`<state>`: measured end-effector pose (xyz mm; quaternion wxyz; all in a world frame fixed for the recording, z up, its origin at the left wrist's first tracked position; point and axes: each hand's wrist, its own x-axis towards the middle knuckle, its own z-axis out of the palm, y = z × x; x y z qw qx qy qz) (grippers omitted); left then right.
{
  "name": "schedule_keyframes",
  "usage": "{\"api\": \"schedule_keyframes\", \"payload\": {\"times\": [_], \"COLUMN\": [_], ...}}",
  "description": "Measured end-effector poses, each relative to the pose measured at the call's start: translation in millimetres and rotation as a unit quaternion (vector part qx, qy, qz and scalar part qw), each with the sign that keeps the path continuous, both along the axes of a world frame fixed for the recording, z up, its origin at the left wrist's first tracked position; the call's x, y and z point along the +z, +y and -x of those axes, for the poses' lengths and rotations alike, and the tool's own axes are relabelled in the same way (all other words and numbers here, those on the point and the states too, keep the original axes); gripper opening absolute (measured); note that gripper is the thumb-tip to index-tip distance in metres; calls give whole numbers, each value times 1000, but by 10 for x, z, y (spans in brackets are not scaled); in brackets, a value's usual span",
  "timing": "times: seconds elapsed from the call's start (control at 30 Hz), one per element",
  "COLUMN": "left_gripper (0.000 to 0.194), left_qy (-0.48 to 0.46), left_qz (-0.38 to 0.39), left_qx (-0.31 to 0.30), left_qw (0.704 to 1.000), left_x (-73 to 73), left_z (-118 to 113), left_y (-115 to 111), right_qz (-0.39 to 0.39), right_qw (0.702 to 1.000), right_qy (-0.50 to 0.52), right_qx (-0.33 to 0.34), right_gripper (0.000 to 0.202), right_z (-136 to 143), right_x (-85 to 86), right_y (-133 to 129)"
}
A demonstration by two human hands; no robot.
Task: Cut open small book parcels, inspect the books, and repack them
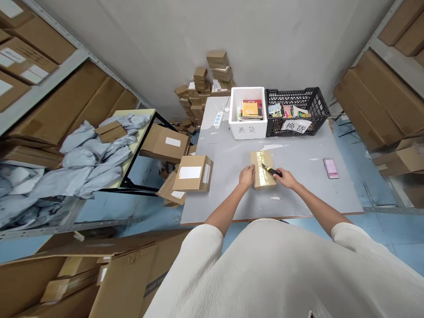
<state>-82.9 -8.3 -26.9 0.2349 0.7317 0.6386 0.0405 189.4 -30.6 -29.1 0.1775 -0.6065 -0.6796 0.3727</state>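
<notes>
A small cardboard box (pixel 263 179) with shiny clear tape along its top lies on the grey table in front of me. My left hand (pixel 247 176) presses against the box's left side, its fingers on the edge. In my right hand (pixel 285 178) is a black and yellow utility knife (pixel 274 172). Its blade end points to the upper left and meets the tape near the middle of the box top. Whether the tape is cut there is too small to tell.
A white foam box (pixel 247 131) and a black plastic crate (pixel 323 115), both holding books, stand at the table's back. A labelled carton (pixel 194 185) sits on the left edge, a phone (pixel 331 168) on the right. Grey parcels (pixel 89 154) cover a side table.
</notes>
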Motion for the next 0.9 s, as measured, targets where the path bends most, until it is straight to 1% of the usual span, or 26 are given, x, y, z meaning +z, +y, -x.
{"api": "schedule_keyframes", "payload": {"times": [0.07, 0.1, 0.17, 0.23, 0.27, 0.37, 0.43, 0.47, 0.53, 0.6, 0.67, 0.77, 0.9], "left_gripper": [39, 39, 42, 49, 54, 77, 94, 99, 105, 108, 111, 115, 107], "left_qy": [0, 5, 17, 20, 18, 13, 21, 27, 41, 54, 65, 81, 90], "left_qz": [-4, -7, -21, -37, -35, 0, 6, 4, 3, 12, 25, 31, 3], "left_qx": [11, 20, 44, 52, 53, 52, 33, 22, 7, -1, -13, -38, -62], "left_qw": [1000, 1000, 999, 998, 998, 999, 999, 999, 999, 998, 997, 996, 994], "left_x": [22, 37, 70, 98, 107, 102, 84, 77, 75, 89, 108, 113, 79], "left_z": [-43, -81, -196, -356, -446, -696, -806, -837, -854, -825, -766, -647, -490], "left_y": [13, 9, -10, -42, -61, -133, -186, -208, -236, -237, -218, -177, -99], "right_qz": [7, 8, -4, -30, -45, -81, -79, -74, -61, -51, -45, -40, -21], "right_qw": [1000, 999, 999, 999, 998, 996, 996, 996, 995, 994, 994, 995, 998], "right_qy": [25, 34, 40, 31, 22, -14, -41, -52, -69, -79, -89, -93, -59], "right_qx": [3, 2, -11, -33, -36, -17, 7, 21, 48, 61, 48, 10, -18], "right_gripper": [34, 34, 34, 33, 33, 32, 32, 32, 31, 30, 30, 32, 33], "right_z": [27, 30, 22, 13, 17, 74, 139, 172, 221, 233, 201, 92, -46], "right_x": [-43, -60, -85, -94, -93, -71, -50, -41, -33, -41, -62, -91, -103], "right_y": [-29, -3, 133, 360, 493, 878, 1064, 1127, 1200, 1221, 1211, 1153, 957]}}
